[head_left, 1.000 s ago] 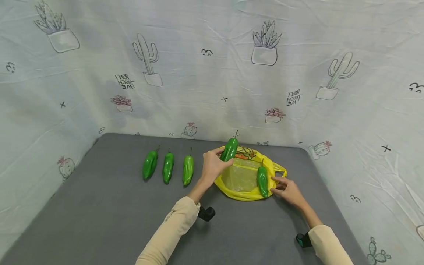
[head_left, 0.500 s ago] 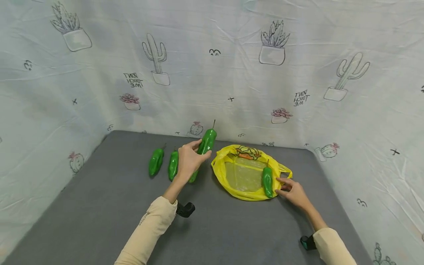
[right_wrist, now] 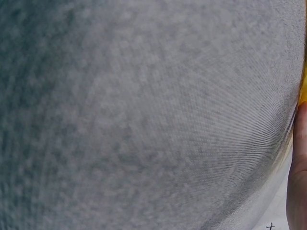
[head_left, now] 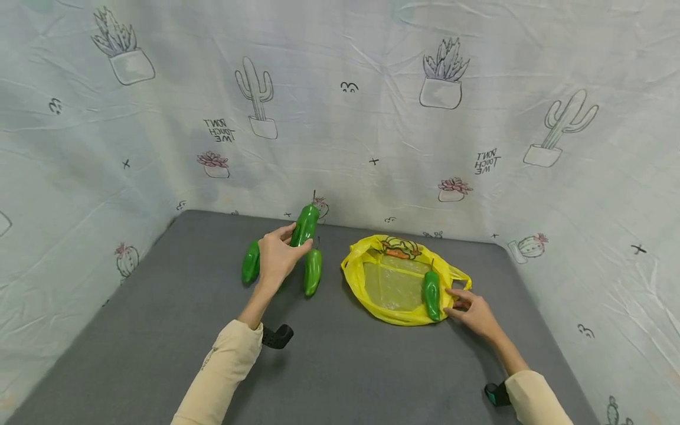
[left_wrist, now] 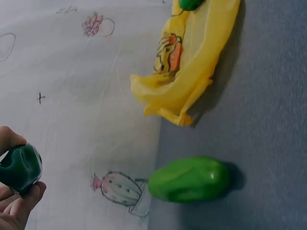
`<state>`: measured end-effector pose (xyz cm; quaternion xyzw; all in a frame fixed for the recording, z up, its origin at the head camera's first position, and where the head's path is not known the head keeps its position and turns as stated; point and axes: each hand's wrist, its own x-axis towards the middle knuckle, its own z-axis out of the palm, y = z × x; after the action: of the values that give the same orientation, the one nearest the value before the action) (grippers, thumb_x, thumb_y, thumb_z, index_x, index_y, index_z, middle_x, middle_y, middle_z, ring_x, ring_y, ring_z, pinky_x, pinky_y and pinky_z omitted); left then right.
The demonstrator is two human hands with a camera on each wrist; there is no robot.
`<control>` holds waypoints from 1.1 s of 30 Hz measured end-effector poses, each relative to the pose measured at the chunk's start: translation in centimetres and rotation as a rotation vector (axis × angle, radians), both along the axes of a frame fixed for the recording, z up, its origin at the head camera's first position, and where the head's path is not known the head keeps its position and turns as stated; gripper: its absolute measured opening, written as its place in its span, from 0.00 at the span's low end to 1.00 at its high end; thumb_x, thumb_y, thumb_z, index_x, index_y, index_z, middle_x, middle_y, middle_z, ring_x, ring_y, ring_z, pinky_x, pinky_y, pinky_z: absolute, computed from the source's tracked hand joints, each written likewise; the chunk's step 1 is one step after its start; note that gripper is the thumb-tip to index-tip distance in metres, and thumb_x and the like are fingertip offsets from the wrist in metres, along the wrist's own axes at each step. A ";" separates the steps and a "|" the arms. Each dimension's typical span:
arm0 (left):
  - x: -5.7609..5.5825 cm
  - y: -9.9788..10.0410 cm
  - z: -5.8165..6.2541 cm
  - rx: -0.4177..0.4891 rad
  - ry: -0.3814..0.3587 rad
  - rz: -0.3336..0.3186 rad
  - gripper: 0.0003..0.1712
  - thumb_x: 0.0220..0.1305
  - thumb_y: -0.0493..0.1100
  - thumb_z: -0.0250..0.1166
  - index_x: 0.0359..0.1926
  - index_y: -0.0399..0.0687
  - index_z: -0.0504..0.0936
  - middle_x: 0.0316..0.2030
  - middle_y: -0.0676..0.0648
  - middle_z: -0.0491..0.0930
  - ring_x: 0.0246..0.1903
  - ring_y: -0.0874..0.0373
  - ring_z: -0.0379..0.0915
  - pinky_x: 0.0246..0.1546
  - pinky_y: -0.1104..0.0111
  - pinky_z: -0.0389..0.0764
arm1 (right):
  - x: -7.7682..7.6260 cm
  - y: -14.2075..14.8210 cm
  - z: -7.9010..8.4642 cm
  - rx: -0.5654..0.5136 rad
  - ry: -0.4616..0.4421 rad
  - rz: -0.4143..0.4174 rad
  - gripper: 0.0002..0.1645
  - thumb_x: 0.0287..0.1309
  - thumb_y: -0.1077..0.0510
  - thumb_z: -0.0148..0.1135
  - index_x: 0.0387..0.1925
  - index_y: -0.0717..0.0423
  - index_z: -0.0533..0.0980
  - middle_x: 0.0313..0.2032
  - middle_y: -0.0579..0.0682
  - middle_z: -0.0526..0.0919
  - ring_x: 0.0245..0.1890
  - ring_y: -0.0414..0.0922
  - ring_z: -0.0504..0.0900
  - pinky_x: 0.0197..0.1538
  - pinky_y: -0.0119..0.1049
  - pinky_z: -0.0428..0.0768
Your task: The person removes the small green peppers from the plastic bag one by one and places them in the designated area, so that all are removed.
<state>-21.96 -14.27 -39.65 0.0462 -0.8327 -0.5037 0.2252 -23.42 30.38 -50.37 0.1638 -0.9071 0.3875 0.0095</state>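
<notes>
My left hand point(head_left: 277, 255) grips a glossy green pepper point(head_left: 305, 224) by its lower part, stem upward, raised above the back left of the table. In the left wrist view that pepper point(left_wrist: 21, 167) sits between thumb and fingers. Below it on the table lie a lighter green pepper point(head_left: 313, 271) and a darker green pepper point(head_left: 251, 262), the latter partly covered by my hand. My right hand point(head_left: 477, 314) holds the right edge of a yellow plastic bag point(head_left: 357, 289), thumb and fingers at its rim. Inside the bag's right side rests another green pepper point(head_left: 431, 295).
The grey tabletop point(head_left: 340, 372) reaches back to a pale curtain point(head_left: 329, 136) printed with cacti, which also closes off both sides. A black wrist device point(head_left: 278, 336) hangs under my left wrist, and another point(head_left: 496, 394) under my right.
My left hand has carried its pepper leftward from above the bag to over the peppers on the table. My right hand stays at the bag's edge. The head view has shifted slightly.
</notes>
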 end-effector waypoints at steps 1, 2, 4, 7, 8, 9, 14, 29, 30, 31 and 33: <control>0.0 -0.3 0.0 0.000 -0.003 0.005 0.31 0.52 0.44 0.73 0.56 0.35 0.79 0.48 0.33 0.81 0.42 0.43 0.82 0.38 0.55 0.84 | 0.0 0.0 0.0 0.002 0.005 0.001 0.29 0.51 0.62 0.71 0.55 0.70 0.75 0.47 0.66 0.81 0.35 0.40 0.83 0.34 0.28 0.79; 0.1 -0.6 0.0 -0.001 -0.005 0.008 0.31 0.52 0.44 0.73 0.56 0.35 0.78 0.48 0.33 0.81 0.43 0.43 0.82 0.38 0.55 0.84 | 0.0 0.0 0.0 -0.001 0.009 0.001 0.29 0.51 0.62 0.72 0.55 0.70 0.75 0.47 0.66 0.81 0.34 0.39 0.83 0.34 0.28 0.79; 0.1 -1.2 0.1 -0.006 0.002 0.017 0.31 0.52 0.43 0.74 0.56 0.35 0.78 0.48 0.33 0.81 0.42 0.43 0.82 0.37 0.54 0.84 | -0.1 -0.1 -0.1 0.001 0.015 0.000 0.29 0.51 0.63 0.71 0.54 0.71 0.75 0.47 0.66 0.81 0.34 0.38 0.82 0.33 0.28 0.79; 0.3 -2.5 0.3 -0.015 0.020 0.038 0.31 0.52 0.43 0.73 0.56 0.33 0.78 0.47 0.32 0.80 0.42 0.42 0.82 0.37 0.54 0.84 | -0.1 -0.2 -0.2 0.003 0.005 -0.005 0.29 0.51 0.62 0.71 0.55 0.70 0.75 0.48 0.66 0.80 0.34 0.38 0.82 0.34 0.28 0.79; 0.5 -2.9 0.3 -0.017 0.022 0.047 0.30 0.53 0.42 0.73 0.56 0.33 0.78 0.47 0.31 0.80 0.42 0.42 0.82 0.37 0.53 0.84 | -0.1 -0.2 -0.2 0.000 -0.003 -0.007 0.30 0.51 0.62 0.71 0.55 0.70 0.75 0.48 0.66 0.80 0.35 0.39 0.83 0.35 0.28 0.79; 0.6 -3.4 0.3 -0.020 0.021 0.058 0.30 0.53 0.42 0.73 0.56 0.33 0.78 0.47 0.31 0.80 0.42 0.42 0.82 0.37 0.53 0.84 | -0.1 -0.3 -0.2 0.003 -0.011 -0.003 0.30 0.51 0.61 0.71 0.55 0.69 0.75 0.49 0.66 0.80 0.35 0.40 0.83 0.35 0.28 0.79; 1.2 -5.4 0.2 -0.040 -0.012 0.110 0.30 0.54 0.43 0.73 0.57 0.34 0.78 0.48 0.32 0.80 0.43 0.42 0.81 0.39 0.53 0.83 | 0.1 -0.1 -0.3 -0.015 -0.028 0.005 0.30 0.51 0.63 0.71 0.56 0.70 0.75 0.50 0.67 0.79 0.36 0.42 0.84 0.35 0.29 0.80; 2.0 -9.1 -1.6 -0.077 -0.037 0.162 0.31 0.54 0.44 0.72 0.57 0.32 0.77 0.49 0.31 0.79 0.46 0.40 0.80 0.43 0.52 0.82 | 0.4 0.0 -0.7 -0.034 -0.008 -0.018 0.29 0.50 0.63 0.72 0.54 0.70 0.75 0.45 0.65 0.81 0.34 0.35 0.81 0.33 0.29 0.79; 2.0 -9.5 -1.7 -0.083 -0.037 0.167 0.31 0.55 0.44 0.72 0.57 0.32 0.77 0.49 0.31 0.79 0.46 0.40 0.80 0.43 0.52 0.82 | 0.4 0.0 -0.7 -0.032 -0.006 -0.016 0.29 0.50 0.63 0.72 0.54 0.70 0.75 0.45 0.64 0.81 0.34 0.35 0.81 0.32 0.28 0.79; 2.0 -9.9 -1.9 -0.092 -0.036 0.172 0.31 0.55 0.44 0.72 0.57 0.32 0.77 0.49 0.30 0.79 0.46 0.39 0.79 0.43 0.52 0.81 | 0.3 0.0 -0.6 -0.027 -0.005 -0.017 0.29 0.50 0.63 0.72 0.54 0.70 0.75 0.45 0.64 0.81 0.34 0.35 0.81 0.33 0.28 0.79; 2.1 -10.7 -2.1 -0.102 -0.035 0.180 0.32 0.55 0.44 0.71 0.57 0.31 0.76 0.49 0.30 0.79 0.46 0.39 0.79 0.43 0.52 0.81 | 0.2 0.0 -0.5 -0.022 -0.011 -0.020 0.30 0.50 0.63 0.72 0.55 0.70 0.75 0.46 0.64 0.81 0.34 0.36 0.81 0.33 0.28 0.79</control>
<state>-19.84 -25.00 -41.70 0.1180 -0.8536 -0.4376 0.2569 -23.23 30.38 -50.91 0.1524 -0.9045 0.3982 0.0104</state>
